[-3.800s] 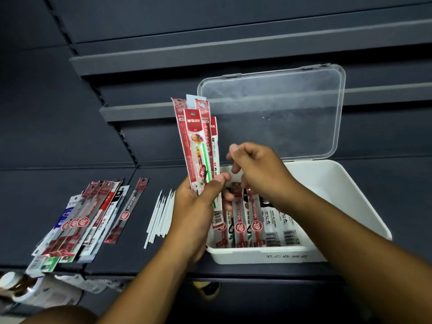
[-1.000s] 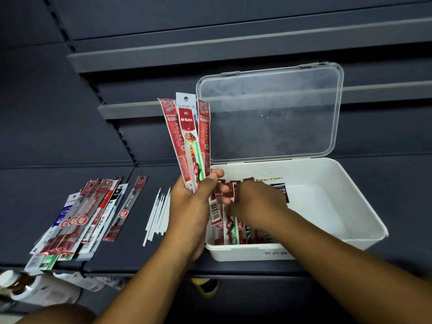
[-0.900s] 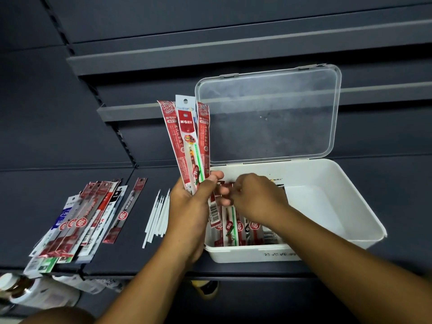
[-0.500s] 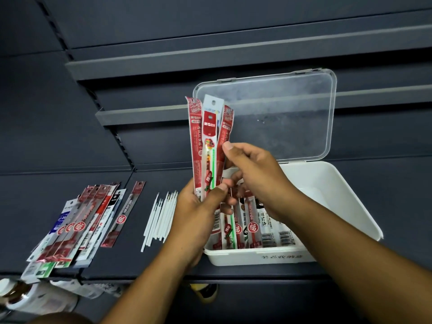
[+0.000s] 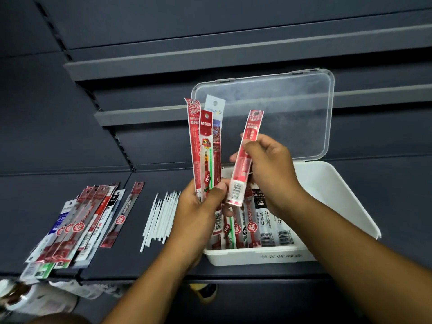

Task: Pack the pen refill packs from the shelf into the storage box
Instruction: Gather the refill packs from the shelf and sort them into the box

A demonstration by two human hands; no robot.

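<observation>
While pinching one pack [image 5: 243,160] with right hand [image 5: 268,169] over box [image 5: 332,197], clamping bunch [image 5: 205,146] under left hand [image 5: 198,211] thumb; judging roughly midway, filling front row [image 5: 252,230], leaving pile [image 5: 77,225] pending.

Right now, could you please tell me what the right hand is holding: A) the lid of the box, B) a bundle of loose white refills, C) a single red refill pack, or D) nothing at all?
C: the right hand pinches one red refill pack above the open box, while the left hand grips the other packs upright.
</observation>
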